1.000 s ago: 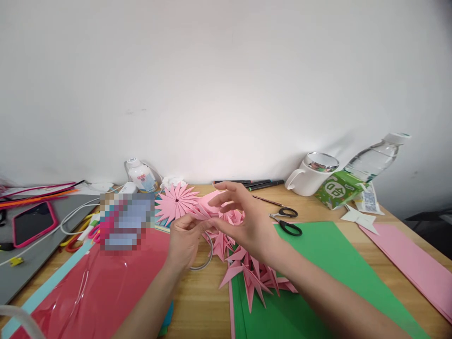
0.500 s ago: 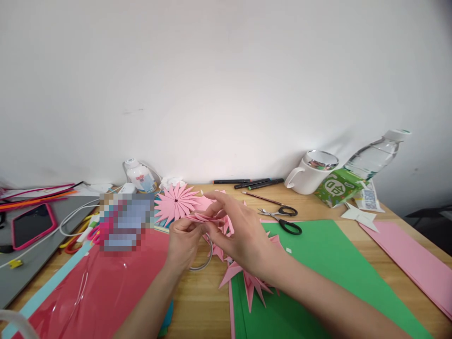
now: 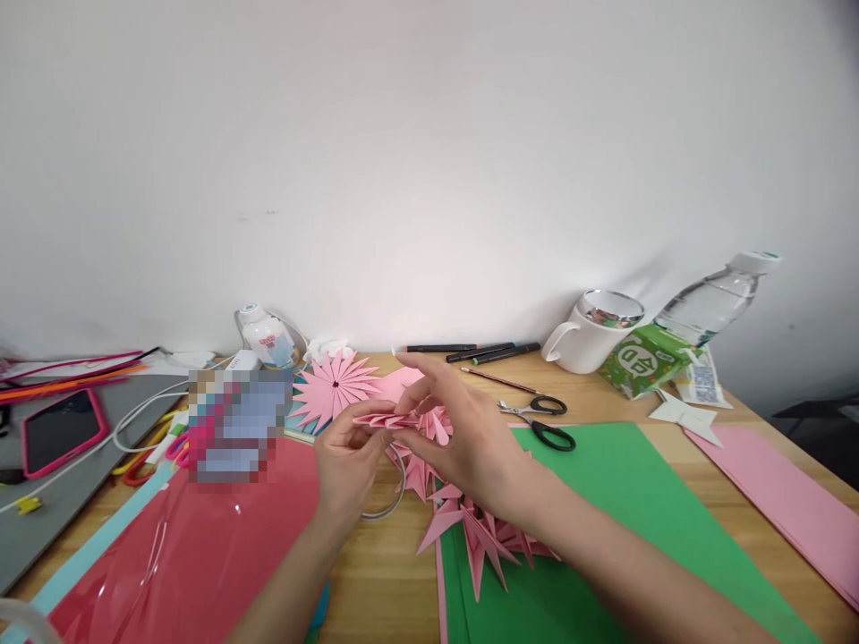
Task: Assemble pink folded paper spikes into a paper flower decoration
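Observation:
A small stack of folded pink paper is between my two hands above the table. My left hand pinches it from the left, thumb on the near side. My right hand grips its right end between thumb and fingers, with the index finger raised. Behind the hands lies a round pink paper pinwheel with many points. Spiky pink folded-paper pieces lie below and beside my right hand, partly hidden by it. A roll of tape, mostly covered, rests under the hands.
Black-handled scissors, a pencil and black markers lie behind green paper. A white mug and water bottle stand back right. Red paper and a phone are at left.
The fingers of my right hand have shifted slightly along the folded pink paper, and the index finger sits a little higher. Both hands keep hold of it.

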A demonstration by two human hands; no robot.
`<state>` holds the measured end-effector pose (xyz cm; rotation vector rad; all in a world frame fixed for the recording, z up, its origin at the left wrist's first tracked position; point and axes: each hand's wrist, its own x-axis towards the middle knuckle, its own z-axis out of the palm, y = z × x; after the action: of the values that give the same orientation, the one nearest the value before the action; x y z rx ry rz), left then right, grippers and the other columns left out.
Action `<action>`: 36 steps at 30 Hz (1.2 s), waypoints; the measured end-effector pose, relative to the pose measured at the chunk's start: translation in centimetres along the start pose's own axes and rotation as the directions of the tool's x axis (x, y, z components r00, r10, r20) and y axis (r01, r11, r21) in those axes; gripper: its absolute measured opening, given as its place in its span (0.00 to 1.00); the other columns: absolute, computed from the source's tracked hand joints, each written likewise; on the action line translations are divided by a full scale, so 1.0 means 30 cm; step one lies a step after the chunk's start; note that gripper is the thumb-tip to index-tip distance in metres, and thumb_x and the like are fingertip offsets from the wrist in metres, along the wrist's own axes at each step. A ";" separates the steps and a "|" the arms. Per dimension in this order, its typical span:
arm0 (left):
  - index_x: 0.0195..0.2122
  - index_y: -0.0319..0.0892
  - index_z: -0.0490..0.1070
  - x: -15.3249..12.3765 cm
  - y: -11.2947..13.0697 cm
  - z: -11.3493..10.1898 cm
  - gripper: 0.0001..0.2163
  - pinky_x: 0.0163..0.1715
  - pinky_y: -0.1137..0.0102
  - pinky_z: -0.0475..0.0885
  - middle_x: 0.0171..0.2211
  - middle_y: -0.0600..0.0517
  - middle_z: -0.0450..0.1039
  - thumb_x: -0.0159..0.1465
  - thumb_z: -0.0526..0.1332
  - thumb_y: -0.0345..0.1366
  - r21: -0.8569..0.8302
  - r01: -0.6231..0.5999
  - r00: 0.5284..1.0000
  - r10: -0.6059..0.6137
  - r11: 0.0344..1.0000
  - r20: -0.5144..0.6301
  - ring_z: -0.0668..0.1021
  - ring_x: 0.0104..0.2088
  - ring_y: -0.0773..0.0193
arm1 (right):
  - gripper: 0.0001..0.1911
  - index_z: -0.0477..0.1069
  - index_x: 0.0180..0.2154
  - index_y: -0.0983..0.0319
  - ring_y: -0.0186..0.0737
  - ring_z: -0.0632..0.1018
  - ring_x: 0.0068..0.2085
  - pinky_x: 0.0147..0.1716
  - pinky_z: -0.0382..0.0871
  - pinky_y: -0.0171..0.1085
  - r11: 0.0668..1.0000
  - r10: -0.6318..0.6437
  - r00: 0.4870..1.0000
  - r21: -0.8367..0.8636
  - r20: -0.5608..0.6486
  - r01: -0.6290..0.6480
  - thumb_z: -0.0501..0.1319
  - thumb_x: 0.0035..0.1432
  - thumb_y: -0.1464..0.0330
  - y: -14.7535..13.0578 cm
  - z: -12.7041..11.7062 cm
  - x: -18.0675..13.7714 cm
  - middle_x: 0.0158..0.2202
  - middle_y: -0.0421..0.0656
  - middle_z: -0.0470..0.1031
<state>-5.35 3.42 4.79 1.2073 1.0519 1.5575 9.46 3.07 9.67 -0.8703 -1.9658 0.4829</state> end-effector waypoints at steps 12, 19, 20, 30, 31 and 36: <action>0.50 0.42 0.68 -0.015 0.017 0.022 0.20 0.40 0.68 0.72 0.45 0.45 0.74 0.55 0.62 0.36 0.035 0.075 0.994 -0.077 0.997 0.074 0.77 0.41 0.59 | 0.33 0.49 0.57 0.56 0.38 0.73 0.36 0.35 0.71 0.39 0.999 0.049 0.995 -0.017 -0.086 -0.051 0.62 0.54 0.71 0.029 0.024 -0.002 0.39 0.43 0.70; 0.50 0.41 0.68 -0.015 0.049 0.040 0.18 0.42 0.67 0.71 0.48 0.43 0.71 0.60 0.57 0.42 -0.183 0.116 0.965 -0.067 0.976 0.253 0.74 0.46 0.56 | 0.38 0.45 0.59 0.55 0.41 0.73 0.39 0.36 0.70 0.40 0.992 0.049 0.998 -0.117 -0.037 -0.053 0.62 0.51 0.74 0.029 0.024 0.001 0.42 0.45 0.69; 0.48 0.41 0.69 -0.014 0.047 0.039 0.17 0.42 0.68 0.71 0.46 0.44 0.72 0.59 0.59 0.41 -0.155 0.109 0.970 -0.071 0.982 0.232 0.74 0.45 0.57 | 0.39 0.44 0.59 0.55 0.41 0.73 0.38 0.36 0.70 0.40 0.991 0.053 0.998 -0.123 -0.020 -0.055 0.62 0.51 0.75 0.029 0.025 0.001 0.42 0.46 0.69; 0.33 0.39 0.71 -0.007 0.012 0.018 0.08 0.29 0.73 0.71 0.27 0.52 0.72 0.57 0.61 0.38 -0.056 0.162 0.983 -0.156 0.985 0.096 0.74 0.29 0.67 | 0.41 0.42 0.60 0.55 0.36 0.73 0.36 0.33 0.73 0.38 0.995 0.082 0.989 0.049 0.126 -0.089 0.60 0.50 0.79 0.049 0.015 0.007 0.39 0.43 0.68; 0.33 0.39 0.71 -0.008 0.015 0.021 0.07 0.28 0.74 0.71 0.26 0.52 0.71 0.57 0.62 0.37 -0.080 0.171 0.982 -0.163 0.982 0.098 0.74 0.28 0.67 | 0.40 0.43 0.60 0.55 0.35 0.74 0.35 0.33 0.73 0.37 0.991 0.096 0.987 0.079 0.129 -0.107 0.59 0.50 0.79 0.051 0.012 0.009 0.39 0.43 0.68; 0.31 0.39 0.70 -0.008 0.031 0.032 0.06 0.35 0.70 0.73 0.28 0.52 0.72 0.57 0.62 0.37 -0.153 0.185 0.974 -0.161 0.971 0.159 0.75 0.32 0.66 | 0.33 0.48 0.57 0.57 0.32 0.74 0.33 0.33 0.73 0.35 0.986 0.124 0.990 0.102 0.067 -0.131 0.56 0.52 0.80 0.056 0.009 0.015 0.43 0.45 0.68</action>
<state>-4.50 3.05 5.78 1.0670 0.8888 1.3721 9.72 4.54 8.71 -0.9266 -1.9275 0.6898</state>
